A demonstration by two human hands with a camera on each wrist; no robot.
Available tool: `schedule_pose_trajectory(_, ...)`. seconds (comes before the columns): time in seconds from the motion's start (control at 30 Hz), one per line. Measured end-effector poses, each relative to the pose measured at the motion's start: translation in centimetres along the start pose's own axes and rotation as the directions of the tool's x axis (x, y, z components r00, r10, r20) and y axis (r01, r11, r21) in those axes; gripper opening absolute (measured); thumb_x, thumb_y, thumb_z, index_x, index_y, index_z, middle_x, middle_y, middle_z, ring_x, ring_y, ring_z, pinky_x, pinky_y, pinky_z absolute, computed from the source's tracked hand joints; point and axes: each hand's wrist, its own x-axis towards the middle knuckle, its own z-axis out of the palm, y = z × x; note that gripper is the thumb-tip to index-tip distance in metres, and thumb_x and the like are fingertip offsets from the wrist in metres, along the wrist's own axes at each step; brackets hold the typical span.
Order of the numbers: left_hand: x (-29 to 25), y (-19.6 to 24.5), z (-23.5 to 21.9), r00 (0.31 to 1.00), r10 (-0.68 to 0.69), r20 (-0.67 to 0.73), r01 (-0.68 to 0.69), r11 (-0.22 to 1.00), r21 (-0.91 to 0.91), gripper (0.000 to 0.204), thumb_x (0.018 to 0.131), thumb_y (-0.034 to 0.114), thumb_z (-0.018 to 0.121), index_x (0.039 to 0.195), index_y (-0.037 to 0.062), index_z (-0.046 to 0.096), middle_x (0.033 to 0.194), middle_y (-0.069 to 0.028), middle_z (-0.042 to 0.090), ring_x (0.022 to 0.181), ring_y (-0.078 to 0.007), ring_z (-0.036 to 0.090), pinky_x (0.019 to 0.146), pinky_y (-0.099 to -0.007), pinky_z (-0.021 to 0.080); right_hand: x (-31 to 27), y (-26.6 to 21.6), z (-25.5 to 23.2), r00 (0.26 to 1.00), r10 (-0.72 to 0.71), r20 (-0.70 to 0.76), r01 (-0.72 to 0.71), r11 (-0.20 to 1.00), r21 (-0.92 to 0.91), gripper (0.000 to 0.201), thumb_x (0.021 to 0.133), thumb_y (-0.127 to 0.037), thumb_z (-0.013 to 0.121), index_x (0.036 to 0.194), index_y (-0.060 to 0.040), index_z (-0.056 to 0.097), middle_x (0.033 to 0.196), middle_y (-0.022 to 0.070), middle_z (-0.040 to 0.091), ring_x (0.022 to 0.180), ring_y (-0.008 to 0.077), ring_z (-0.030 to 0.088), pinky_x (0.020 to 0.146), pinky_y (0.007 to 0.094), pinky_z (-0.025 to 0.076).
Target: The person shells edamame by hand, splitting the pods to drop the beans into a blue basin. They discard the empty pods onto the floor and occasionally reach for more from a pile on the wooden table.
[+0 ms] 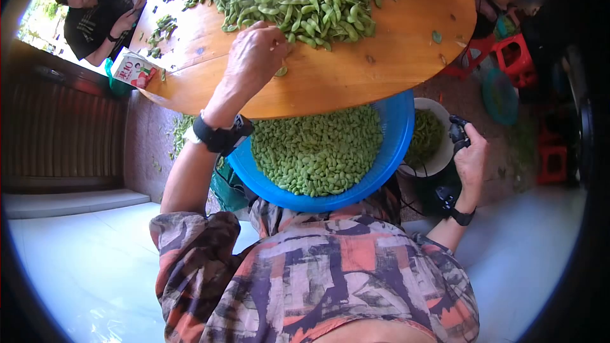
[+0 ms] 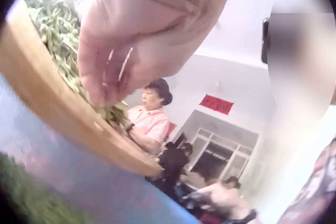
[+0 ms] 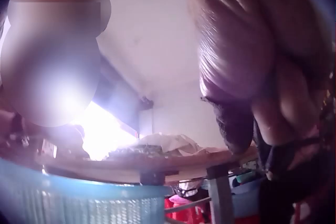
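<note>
My left hand (image 1: 254,57) is over the near edge of a heap of green pods (image 1: 311,6) on the wooden table. In the left wrist view its bent fingertips pinch some pods (image 2: 116,112). A blue basket (image 1: 401,133) of shelled green beans (image 1: 318,152) sits below the table edge, over the lap. My right hand (image 1: 471,159), with black covers on some fingers, is right of the basket, beside a white bucket (image 1: 447,152) holding empty-looking pods (image 1: 424,136). In the right wrist view the hand (image 3: 252,66) has bent fingers; whether they hold anything is unclear.
A white and red carton (image 1: 133,68) stands at the table's left edge. Seated people are at the table's far left and right. Red stools (image 1: 515,57) and a green basin (image 1: 499,95) are on the right. A wooden door (image 1: 63,133) is on the left.
</note>
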Motion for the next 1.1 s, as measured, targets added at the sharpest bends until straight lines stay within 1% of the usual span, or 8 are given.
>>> schedule_pose_trajectory(0.23, -0.5, 1.0, -0.2, 0.989, -0.027, -0.145, 0.023, 0.999, -0.030, 0.011, 0.080, 0.011, 0.068, 0.088, 0.0046, 0.069, 0.090, -0.0114, 0.065, 0.083, -0.0276, 0.064, 0.075, -0.0395, 0.050, 0.0, -5.0, 3.7, 0.970, -0.241, 0.007, 0.225, 0.915, 0.334, 0.030, 0.074, 0.008, 0.048, 0.100, 0.0027, 0.062, 0.070, 0.0096, 0.050, 0.065, 0.0126, 0.049, 0.063, 0.0273, 0.044)
schedule_pose_trajectory(0.33, -3.2, 3.4, -0.8, 0.997, -0.071, 0.037, 0.080, 0.871, -0.485, 0.010, 0.083, 0.001, 0.065, 0.093, 0.0026, 0.069, 0.084, -0.0050, 0.071, 0.060, -0.0097, 0.059, 0.058, -0.0263, 0.049, -0.7, -7.9, 5.4, 0.968, -0.117, 0.221, -0.051, 0.774, 0.632, 0.026, 0.085, 0.005, 0.048, 0.103, 0.0001, 0.065, 0.073, 0.0001, 0.056, 0.065, 0.0067, 0.052, 0.058, 0.0228, 0.043)
schedule_pose_trajectory(0.37, -4.5, 5.7, -1.4, 0.956, -0.169, 0.239, 0.283, 0.740, -0.610, 0.011, 0.084, -0.002, 0.063, 0.093, 0.0023, 0.068, 0.081, 0.0008, 0.068, 0.061, -0.0049, 0.055, 0.055, -0.0238, 0.046, -0.9, -9.4, 5.8, 0.950, -0.077, 0.304, -0.177, 0.670, 0.721, 0.027, 0.086, 0.005, 0.047, 0.106, 0.0000, 0.065, 0.073, -0.0003, 0.056, 0.065, 0.0063, 0.053, 0.058, 0.0223, 0.043)
schedule_pose_trajectory(0.4, -5.8, 6.4, -0.8, 0.966, -0.059, 0.250, 0.212, 0.734, -0.645, 0.012, 0.085, -0.003, 0.061, 0.093, 0.0018, 0.068, 0.080, 0.0031, 0.066, 0.061, -0.0025, 0.054, 0.053, -0.0201, 0.043, -1.0, -10.9, 5.7, 0.938, -0.141, 0.317, -0.136, 0.691, 0.710, 0.030, 0.087, 0.005, 0.046, 0.109, -0.0006, 0.065, 0.074, -0.0008, 0.055, 0.065, 0.0060, 0.052, 0.057, 0.0217, 0.042)
schedule_pose_trajectory(0.5, -8.7, 8.4, 0.2, 0.833, -0.069, 0.549, 0.532, 0.372, -0.760, 0.009, 0.089, 0.000, 0.065, 0.097, -0.0007, 0.063, 0.074, -0.0001, 0.062, 0.055, -0.0024, 0.050, 0.048, -0.0191, 0.038, -1.1, -13.0, 5.8, 0.873, -0.246, 0.421, -0.147, 0.690, 0.708, 0.040, 0.085, 0.006, 0.050, 0.122, -0.0032, 0.064, 0.080, 0.0001, 0.053, 0.067, 0.0074, 0.051, 0.060, 0.0219, 0.041)
schedule_pose_trajectory(0.6, -10.5, 8.7, 2.4, 0.879, -0.059, 0.473, 0.477, 0.119, -0.871, 0.011, 0.088, -0.003, 0.065, 0.098, -0.0018, 0.061, 0.079, -0.0040, 0.064, 0.053, -0.0065, 0.053, 0.045, -0.0197, 0.038, -1.3, -12.9, 6.0, 0.847, -0.394, 0.356, 0.077, 0.754, 0.652, 0.035, 0.082, 0.005, 0.055, 0.115, -0.0007, 0.065, 0.080, 0.0045, 0.054, 0.072, 0.0105, 0.052, 0.065, 0.0248, 0.042)
schedule_pose_trajectory(1.07, -12.0, 9.3, 5.0, 0.849, -0.147, 0.507, 0.519, 0.053, -0.853, 0.007, 0.087, -0.002, 0.067, 0.092, -0.0011, 0.061, 0.075, -0.0064, 0.063, 0.054, -0.0103, 0.056, 0.044, -0.0222, 0.042, -1.9, -10.7, 7.5, 0.831, -0.505, 0.232, 0.275, 0.736, 0.619, 0.019, 0.082, -0.001, 0.055, 0.098, 0.0019, 0.065, 0.072, 0.0053, 0.053, 0.065, 0.0134, 0.051, 0.059, 0.0267, 0.040)
schedule_pose_trajectory(1.1, -12.0, 9.1, 5.1, 0.830, -0.071, 0.553, 0.546, -0.103, -0.832, 0.006, 0.088, 0.000, 0.067, 0.090, -0.0002, 0.061, 0.074, -0.0058, 0.063, 0.055, -0.0102, 0.057, 0.044, -0.0223, 0.041, -1.9, -10.6, 7.2, 0.832, -0.503, 0.232, 0.272, 0.737, 0.619, 0.019, 0.082, -0.001, 0.055, 0.098, 0.0019, 0.065, 0.072, 0.0053, 0.053, 0.065, 0.0134, 0.051, 0.059, 0.0267, 0.040)
